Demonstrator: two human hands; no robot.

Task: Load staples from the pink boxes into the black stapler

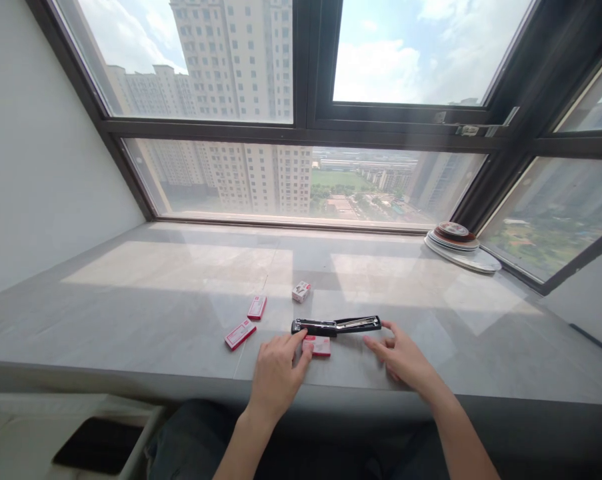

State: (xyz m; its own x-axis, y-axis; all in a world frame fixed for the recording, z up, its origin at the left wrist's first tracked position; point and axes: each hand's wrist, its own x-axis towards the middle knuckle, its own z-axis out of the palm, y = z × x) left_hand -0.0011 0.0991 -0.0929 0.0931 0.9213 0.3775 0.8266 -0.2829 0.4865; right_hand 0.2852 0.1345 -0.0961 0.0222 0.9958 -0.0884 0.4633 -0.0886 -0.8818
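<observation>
A black stapler [337, 327] lies opened out flat on the grey stone sill, its metal inside showing. My left hand [279, 368] touches the stapler's left end with the index finger, while its thumb is by a small red and white box [319, 346] just in front of the stapler. The fingers of that hand are apart. At the stapler's right end is my right hand [399, 353], its index fingertip at the tip and its thumb apart below. Two more red and white boxes [257, 307] [240, 335] lie to the left. Behind the stapler sits a small white box [301, 291].
Stacked plates [455, 245] stand at the back right of the sill [181, 320], by the window frame [301, 135]. A white container [71, 407] with a dark object [99, 445] in it is below the front edge at the left.
</observation>
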